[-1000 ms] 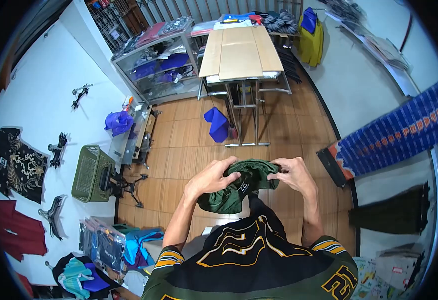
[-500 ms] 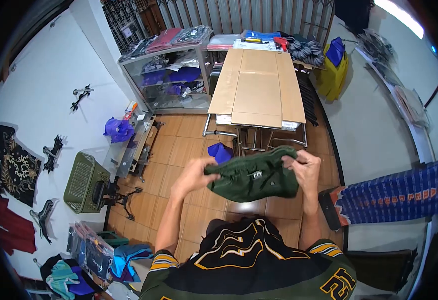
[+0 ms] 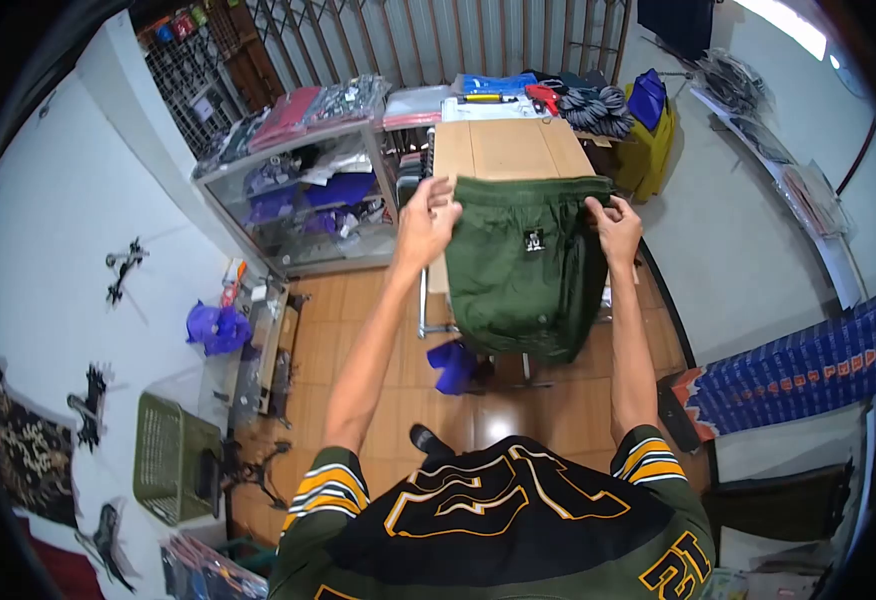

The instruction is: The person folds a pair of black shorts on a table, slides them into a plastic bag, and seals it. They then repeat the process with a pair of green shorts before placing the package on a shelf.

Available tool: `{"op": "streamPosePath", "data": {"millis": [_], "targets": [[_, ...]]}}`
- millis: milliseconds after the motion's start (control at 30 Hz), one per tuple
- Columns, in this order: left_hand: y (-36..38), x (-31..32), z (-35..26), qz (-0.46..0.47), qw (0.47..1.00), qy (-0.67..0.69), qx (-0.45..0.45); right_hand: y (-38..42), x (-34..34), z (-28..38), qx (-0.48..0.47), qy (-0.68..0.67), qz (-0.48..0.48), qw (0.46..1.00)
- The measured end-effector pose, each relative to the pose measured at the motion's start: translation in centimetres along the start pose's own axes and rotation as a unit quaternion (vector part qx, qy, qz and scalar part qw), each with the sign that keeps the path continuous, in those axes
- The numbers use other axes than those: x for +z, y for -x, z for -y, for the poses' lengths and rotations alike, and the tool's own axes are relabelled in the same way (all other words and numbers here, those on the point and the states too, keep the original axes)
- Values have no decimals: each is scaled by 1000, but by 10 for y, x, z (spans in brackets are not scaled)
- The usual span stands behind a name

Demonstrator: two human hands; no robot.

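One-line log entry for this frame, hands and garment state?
left hand: grips waistband corner | right hand: grips other corner | green shorts: held up, hanging open | behind: table

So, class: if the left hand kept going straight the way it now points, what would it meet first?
Probably the cardboard-topped table just beyond the left hand, which grips the green shorts; depth is unclear.

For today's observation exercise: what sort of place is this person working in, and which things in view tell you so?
Most likely a small clothing shop or its stockroom. A glass display case holds packaged garments, more folded clothes lie stacked along the back, and both the left hand and right hand hold up green shorts before a cardboard-topped table.
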State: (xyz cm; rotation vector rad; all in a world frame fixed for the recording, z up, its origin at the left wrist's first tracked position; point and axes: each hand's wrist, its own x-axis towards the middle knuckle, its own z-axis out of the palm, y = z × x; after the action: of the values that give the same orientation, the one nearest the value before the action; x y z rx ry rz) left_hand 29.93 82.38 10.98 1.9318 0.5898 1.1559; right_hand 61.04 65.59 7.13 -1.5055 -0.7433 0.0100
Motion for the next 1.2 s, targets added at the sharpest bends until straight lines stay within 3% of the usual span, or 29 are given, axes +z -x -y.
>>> {"op": "streamPosePath", "data": {"millis": [100,133,167,200,233,300,367,467,567,800,1133,1200], "targets": [[18,-32,41,45,999,9,-28,0,60,-70,13,123,9,992],[34,-44,79,61,998,-3,-1,11,79,-86,59,148,42,986],[55,-60,77,95,993,43,-48,26,99,-108,10,175,43,984],[73,-79,85,125,987,23,-100,43,115,-118,50,202,71,976],[92,-98,96,155,976,3,-154,55,130,-147,78,327,88,938],[130,-128,146,150,964,48,-215,77,157,-137,29,451,86,888],[153,-161,170,151,936,51,-313,73,176,-127,59,505,90,857],[159,-206,197,166,926,5,-340,64,199,-125,91,554,96,822],[137,-231,227,137,923,6,-360,45,221,-127,102,562,87,816],[21,-240,284,196,920,1,-341,-10,278,-148,127,560,64,816],[-151,-189,380,290,922,51,-251,-86,349,-172,140,535,5,833],[-179,-169,383,302,922,69,-231,-93,353,-176,139,480,-2,866]]}}
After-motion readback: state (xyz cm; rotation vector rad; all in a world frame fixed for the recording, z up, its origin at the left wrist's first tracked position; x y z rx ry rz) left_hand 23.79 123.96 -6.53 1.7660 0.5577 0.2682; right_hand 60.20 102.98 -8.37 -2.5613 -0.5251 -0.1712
